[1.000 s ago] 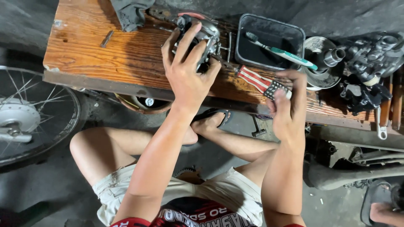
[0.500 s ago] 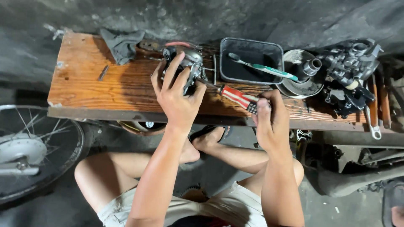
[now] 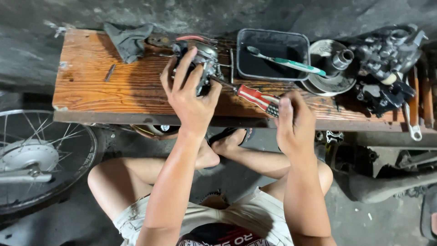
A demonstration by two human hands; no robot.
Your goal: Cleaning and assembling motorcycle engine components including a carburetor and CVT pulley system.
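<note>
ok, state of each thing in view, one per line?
left hand: gripping the carburetor
carburetor: held on the bench
right hand: closed on the screwdriver handle
screwdriver: tip at the carburetor
tray: upright, toothbrush across it
toothbrush: resting on the tray rim
rag: crumpled on the bench

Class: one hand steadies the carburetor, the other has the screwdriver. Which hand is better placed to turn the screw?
Probably the right hand: it grips the screwdriver, whose tip meets the carburetor. The left hand is clasped over that part.
</note>
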